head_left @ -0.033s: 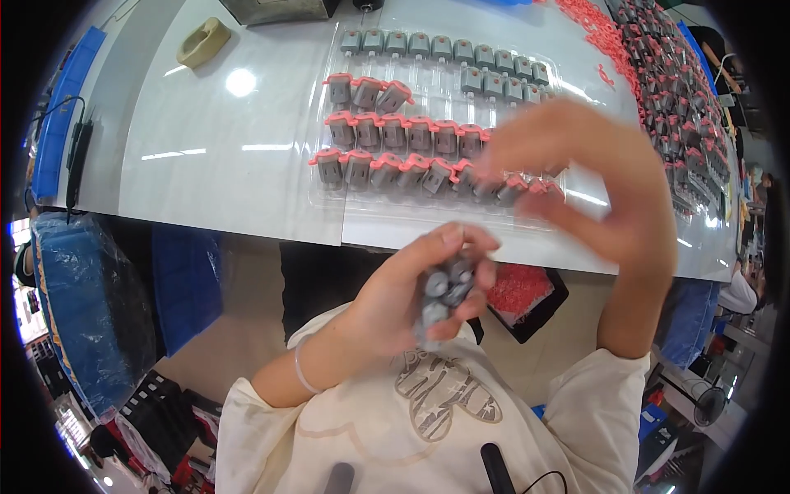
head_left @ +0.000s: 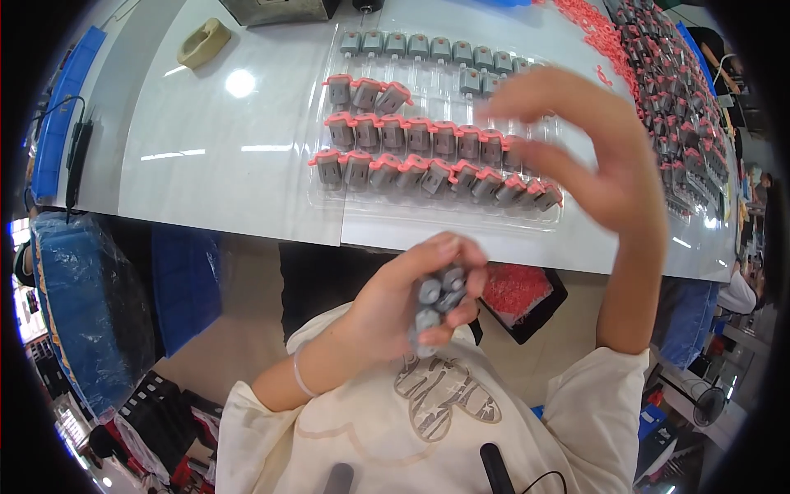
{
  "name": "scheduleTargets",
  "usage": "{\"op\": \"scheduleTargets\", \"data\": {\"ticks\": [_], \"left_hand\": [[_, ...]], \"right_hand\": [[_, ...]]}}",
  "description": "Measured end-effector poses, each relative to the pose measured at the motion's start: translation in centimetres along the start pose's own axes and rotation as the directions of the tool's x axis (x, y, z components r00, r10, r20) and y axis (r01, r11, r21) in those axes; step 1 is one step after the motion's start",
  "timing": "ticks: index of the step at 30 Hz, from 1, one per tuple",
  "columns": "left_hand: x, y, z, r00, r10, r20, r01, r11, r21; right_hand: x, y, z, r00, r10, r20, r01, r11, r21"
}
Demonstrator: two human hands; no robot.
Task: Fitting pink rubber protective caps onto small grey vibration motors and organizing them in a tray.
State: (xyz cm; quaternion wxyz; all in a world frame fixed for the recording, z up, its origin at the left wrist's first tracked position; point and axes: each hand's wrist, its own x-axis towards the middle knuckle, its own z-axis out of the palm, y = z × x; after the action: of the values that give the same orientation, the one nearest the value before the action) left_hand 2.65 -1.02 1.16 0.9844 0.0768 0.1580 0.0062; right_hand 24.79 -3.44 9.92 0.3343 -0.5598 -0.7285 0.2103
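My left hand (head_left: 407,300) is closed around several small grey motors (head_left: 429,317), their round ends facing out, in front of my shirt below the table edge. My right hand (head_left: 588,148) hovers over the right side of a clear plastic tray (head_left: 329,216), slightly blurred, thumb and fingers apart with nothing visible between them. Bare grey motors (head_left: 418,44) stand in the tray's far rows. Closer to me, rows of motors with pinkish-red clips (head_left: 418,136) fill the slots. My right hand and wrist hide part of the tray's right end.
Loose pinkish-red clips (head_left: 597,29) lie at the far right, beside a big batch of clipped motors (head_left: 679,115). A beige ring-shaped block (head_left: 203,43) sits on the left of the white table (head_left: 247,189). Below the table edge is a dark box of red pieces (head_left: 539,317).
My right hand has moved farther out over the tray, baring more clipped motors in the nearest row. My left hand has shifted slightly left with its motors.
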Motion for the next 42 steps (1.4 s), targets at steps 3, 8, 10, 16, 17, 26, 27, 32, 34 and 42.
{"op": "scheduleTargets", "data": {"ticks": [3, 8, 10, 16, 17, 26, 27, 32, 34, 42], "left_hand": [[-1.4, -0.5, -0.4, 0.995, -0.09, -0.044, 0.084, 0.989, -0.118], [-2.5, -0.2, -1.3, 0.989, -0.089, -0.118, 0.08, 0.994, -0.077], [-2.3, -0.4, -0.5, 0.981, -0.089, -0.174, 0.075, 0.993, -0.087], [-1.9, -0.7, -0.9, 0.976, -0.169, -0.137, 0.15, 0.979, -0.14], [-2.0, -0.7, -1.2, 0.981, -0.16, -0.113, 0.146, 0.982, -0.121], [-1.9, -0.5, -1.8, 0.982, -0.127, -0.138, 0.114, 0.989, -0.096], [-1.9, -0.5, -1.8, 0.981, -0.127, -0.146, 0.115, 0.989, -0.089], [-1.7, -0.6, -1.8, 0.979, -0.118, -0.168, 0.109, 0.992, -0.066], [-1.8, -0.6, -1.8, 0.978, -0.118, -0.173, 0.109, 0.992, -0.06], [-1.8, -0.5, -1.4, 0.975, -0.115, -0.191, 0.109, 0.993, -0.04]], "right_hand": [[1.3, 5.5, 2.0, 0.989, -0.109, -0.095, 0.066, 0.925, -0.373], [0.8, 7.6, 2.5, 0.992, -0.083, 0.097, 0.125, 0.802, -0.585], [0.8, 7.6, 2.0, 0.989, -0.104, 0.105, 0.146, 0.808, -0.57], [1.1, 7.1, 1.1, 0.992, -0.059, 0.114, 0.111, 0.841, -0.53], [1.0, 7.3, 1.0, 0.988, -0.079, 0.13, 0.136, 0.835, -0.533], [0.4, 7.8, 0.2, 0.992, 0.014, 0.129, 0.056, 0.849, -0.525], [0.4, 7.8, 0.2, 0.992, 0.014, 0.129, 0.056, 0.85, -0.524], [0.3, 8.2, 0.1, 0.99, -0.044, 0.135, 0.118, 0.785, -0.608], [-0.3, 8.7, -0.1, 0.994, -0.054, 0.092, 0.098, 0.795, -0.599], [-1.7, 9.6, -0.3, 0.997, -0.072, -0.026, 0.049, 0.863, -0.502]]}}
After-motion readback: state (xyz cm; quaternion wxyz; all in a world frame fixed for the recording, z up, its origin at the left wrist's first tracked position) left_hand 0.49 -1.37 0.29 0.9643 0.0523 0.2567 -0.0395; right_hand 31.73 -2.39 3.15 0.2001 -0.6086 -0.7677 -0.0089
